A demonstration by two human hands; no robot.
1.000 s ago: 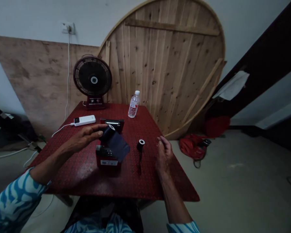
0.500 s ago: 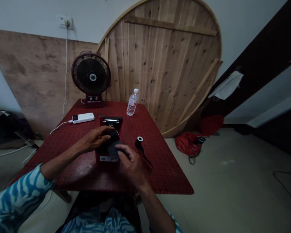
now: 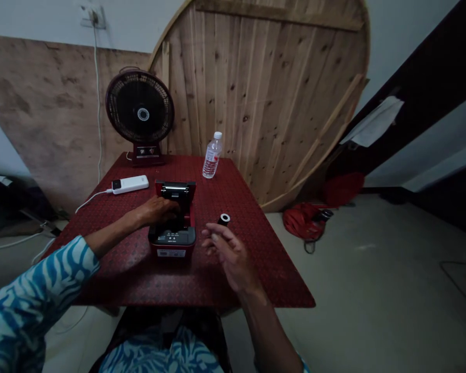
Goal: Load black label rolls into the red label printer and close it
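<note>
1. Nearest me, my right hand (image 3: 229,254) hung open above the red patterned tabletop (image 3: 233,282), its thumb and fingers loosely spread and apart, gripping nothing.
2. My left hand (image 3: 157,210) curled down into the open compartment of the red label printer (image 3: 172,243). Its back hid my fingers, so I couldn't tell whether they were clamped on anything.
3. The printer's lid (image 3: 175,189) stood raised just behind that hand. A knock could have dropped it onto my fingers, and a careless pull could have shoved the whole printer across the table.
4. The black spool (image 3: 224,219) stood on end with its white core uppermost, just beyond my right fingertips. A stray brush from them could have tipped it, and it might then have rolled toward the edge.
5. Left of the printer lay a white power bank (image 3: 130,184), its white cable (image 3: 91,203) trailing off the table edge near my left forearm. A snagged cable could have dragged the power bank sideways.
6. Farther off stood a water bottle (image 3: 213,157), loose enough to topple if the table were jolted, and a desk fan (image 3: 140,111).
7. Beyond the table, a red bag (image 3: 303,221) lay on the floor, where anything rolling off the right edge might have landed.
</note>
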